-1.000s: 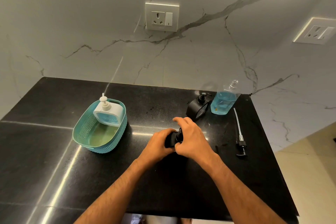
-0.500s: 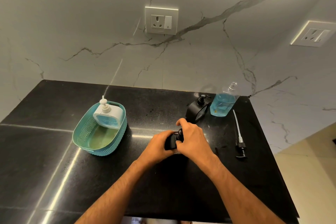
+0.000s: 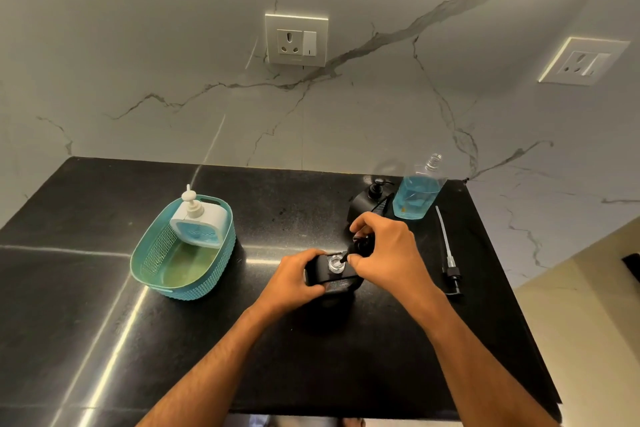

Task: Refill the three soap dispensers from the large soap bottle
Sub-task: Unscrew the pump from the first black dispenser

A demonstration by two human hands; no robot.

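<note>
Two hands meet at the middle of the black counter (image 3: 104,288), both on the same black dispenser (image 3: 332,279). Your left hand (image 3: 294,279) is wrapped around its left side, fingers curled over the top edge, holding it down on the counter. Your right hand (image 3: 388,253) has its fingers pinched together on the black pump head (image 3: 362,244), which is off the body and sits just above and to the right of the clear round neck (image 3: 336,263), now uncovered.

At the back right, against the marble wall (image 3: 138,45), the large bottle (image 3: 419,194) stands upright with no cap on, about half full of blue soap. Just to its left, a second black dispenser (image 3: 367,201) has its pump on; you cannot tell whether the two touch. To the right of your right hand, a loose pump (image 3: 448,260) with a long clear tube lies flat on the counter, tube pointing toward the wall, black head nearest you.

Well apart on the left, a teal basket (image 3: 152,253) holds a white dispenser (image 3: 201,222) with a blue front, leaning at the far end, its pump in place. The rest of the basket's floor is bare.

Behind, one socket plate (image 3: 296,40) is on the wall above the counter and another (image 3: 583,61) to the far right.
</note>
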